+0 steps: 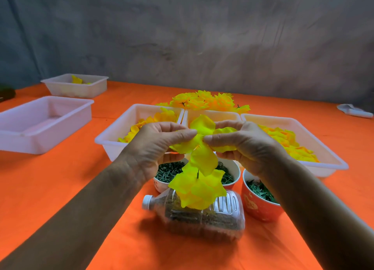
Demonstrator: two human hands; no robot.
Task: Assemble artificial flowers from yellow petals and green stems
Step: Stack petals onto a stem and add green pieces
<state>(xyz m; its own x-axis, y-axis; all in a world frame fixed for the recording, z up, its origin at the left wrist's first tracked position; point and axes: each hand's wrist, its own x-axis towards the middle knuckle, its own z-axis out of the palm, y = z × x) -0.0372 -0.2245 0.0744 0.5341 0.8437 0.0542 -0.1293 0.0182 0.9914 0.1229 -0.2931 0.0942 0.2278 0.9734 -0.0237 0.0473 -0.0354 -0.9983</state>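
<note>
Grip: the left hand (159,144) and the right hand (240,144) were both raised over the table, thumbs and forefingers pinched together on a yellow petal layer (202,128) from either side; neither hand was slack.
Piece in hand: below the pinch hung more yellow petal layers (197,185), strung on what looked like a thin green stem (198,174), of which only a short dark length showed between the layers.
Step, as judged: a fresh layer was being threaded or pushed down onto the stem to join those already on it; whether the stem tip had passed through the layer could not be told.
Done so far: a heap of finished flowers (204,101) lay on the orange tablecloth (101,188) behind the trays, so a fair number were complete.
Petal supply: the left white tray (109,140) and the right white tray (332,164) held many loose yellow petals; the middle tray (228,116) was mostly hidden behind the hands.
Small parts: a cup of dark green pegs (168,171), a cup of green rings (227,176) and an orange cup of green leafy bits (261,190) stood just below the hands, all well stocked.
Also near: a clear plastic bottle (202,215) lay on its side, filled with dark pieces.
Left to do, as judged: finish this flower, then many more, going by the stock remaining.
Spare trays: an empty white tray (44,124) and a far tray (77,85) with a few petals sat well off to the left.
</note>
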